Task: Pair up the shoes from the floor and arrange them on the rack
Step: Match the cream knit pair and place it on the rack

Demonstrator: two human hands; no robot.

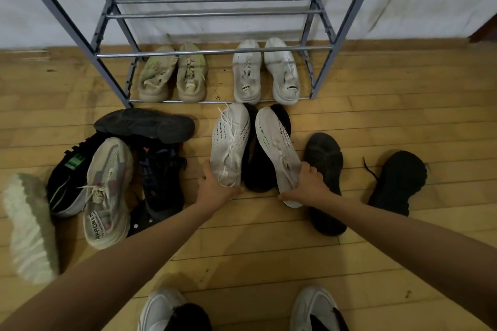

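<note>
Left hand: your left hand (215, 188) gripped the heel of the left white knit shoe (230, 142), fingers wrapped around the heel end, thumb side up.
Right hand: your right hand (309, 183) gripped the heel of the right white knit shoe (278, 148), fingers curled over its collar.
Held pair: both shoes pointed toes toward the rack (204, 52), side by side, apart from each other, just in front of the lowest front bar. Couldn't tell if they were lifted or touching the floor (255, 250).
Under the pair: a black shoe (255, 172) lay between and partly behind the two white ones.
Bottom tier: beige pair (172, 75) on the left, white pair (266, 72) on the right, toes toward the wall.
Upper tiers: only bare bars showed.
Floor right: dark shoe sole-up (324, 177) just beside your right hand; another black shoe (398, 183) further right, lace trailing.
Floor left: pile of a dark shoe sole-up (145, 125), a black shoe with green stripe (70, 169), a grey-white sneaker (107, 191), a dark blue-black shoe (161, 177); pale chunky sole (29, 226) at far left edge.
Feet: your own white shoes (161, 309) at bottom edge.
</note>
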